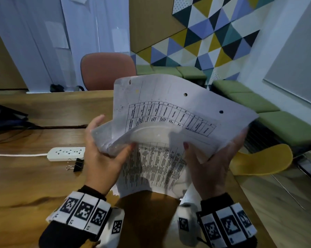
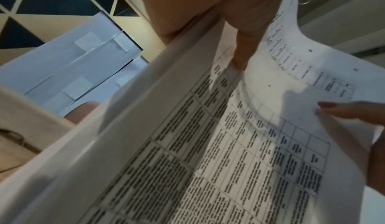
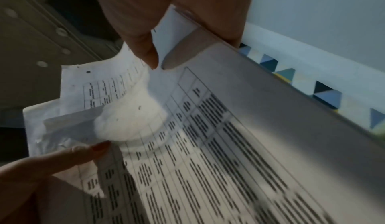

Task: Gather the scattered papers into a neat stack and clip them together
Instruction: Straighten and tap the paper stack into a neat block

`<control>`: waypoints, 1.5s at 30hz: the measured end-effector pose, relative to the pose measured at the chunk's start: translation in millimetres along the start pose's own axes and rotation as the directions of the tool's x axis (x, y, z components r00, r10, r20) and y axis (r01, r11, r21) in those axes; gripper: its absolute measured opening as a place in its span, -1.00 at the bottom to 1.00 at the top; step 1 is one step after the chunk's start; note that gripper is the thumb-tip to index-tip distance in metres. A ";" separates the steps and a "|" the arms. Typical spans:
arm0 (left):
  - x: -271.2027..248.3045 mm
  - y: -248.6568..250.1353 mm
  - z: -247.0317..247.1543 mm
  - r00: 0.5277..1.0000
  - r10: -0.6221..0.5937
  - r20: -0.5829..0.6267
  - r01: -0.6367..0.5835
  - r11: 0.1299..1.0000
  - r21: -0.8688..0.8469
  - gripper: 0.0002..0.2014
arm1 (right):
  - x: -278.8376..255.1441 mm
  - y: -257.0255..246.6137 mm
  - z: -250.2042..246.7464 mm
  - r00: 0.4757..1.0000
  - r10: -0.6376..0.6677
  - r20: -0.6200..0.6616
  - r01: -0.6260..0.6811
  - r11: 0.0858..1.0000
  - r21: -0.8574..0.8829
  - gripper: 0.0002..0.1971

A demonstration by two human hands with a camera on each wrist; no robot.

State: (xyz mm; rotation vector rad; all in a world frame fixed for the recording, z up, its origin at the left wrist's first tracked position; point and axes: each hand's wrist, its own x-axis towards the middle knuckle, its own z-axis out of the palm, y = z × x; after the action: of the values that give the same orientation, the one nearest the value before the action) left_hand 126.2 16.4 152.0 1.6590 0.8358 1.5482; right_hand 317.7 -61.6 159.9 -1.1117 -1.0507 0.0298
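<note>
Your left hand [image 1: 104, 154] and right hand [image 1: 210, 167] each close a grip on the papers [image 1: 169, 119], thumbs pressed on the printed face, fingers curled behind the side edges. You hold the bowed, uneven sheets above the table [image 1: 25, 185]. The binder clip [image 1: 77, 164] lies on the table beside the power strip [image 1: 66, 153].

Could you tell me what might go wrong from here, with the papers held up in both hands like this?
The printed white paper sheets bow and sit uneven, one crumpled corner near the left hand, so they may crease or clip crooked unless squared first. The right hand grips only the lower edge, so a loose sheet could slide out. The black binder clip lies on the wooden table beside the white power strip; reaching for it frees one hand and the stack may fan apart.
</note>
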 end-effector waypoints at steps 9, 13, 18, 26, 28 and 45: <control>0.2 -19.5 -10.2 0.963 -0.215 0.163 0.216 0.976 0.009 -0.55 | 50.4 -65.1 11.9 0.864 -0.484 0.136 0.476 0.701 -0.530 -0.27; 0.1 -18.7 -6.3 0.958 -0.203 0.200 0.206 0.978 0.007 -0.73 | 46.2 -73.2 24.7 0.835 -0.203 0.511 0.532 0.538 -0.654 -0.42; 2.3 -16.5 -6.9 0.957 -0.185 0.225 0.196 0.980 -0.025 -0.66 | 34.0 -59.2 24.5 0.800 -0.020 0.600 0.489 0.603 -0.631 -0.46; 1.3 -22.5 -10.4 0.951 -0.181 0.252 0.184 0.983 0.011 -0.72 | 29.8 -27.9 8.6 0.932 -0.068 0.355 0.307 0.670 -0.676 -0.19; 2.6 -24.3 -12.2 0.947 -0.194 0.256 0.204 0.979 -0.012 -0.73 | 33.8 -7.3 -10.4 0.963 0.144 0.228 -0.015 0.873 -0.488 0.08; -22.4 -40.2 -1.1 0.908 -0.346 0.237 0.372 0.925 -0.074 -0.63 | -21.9 49.6 -12.9 0.780 0.500 0.376 -0.582 0.800 0.144 -0.73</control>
State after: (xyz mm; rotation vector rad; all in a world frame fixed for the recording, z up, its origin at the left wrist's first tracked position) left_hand 123.8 19.4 106.1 1.4603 0.8582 1.1151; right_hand 337.5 -57.2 108.0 -1.1650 -0.9370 0.8226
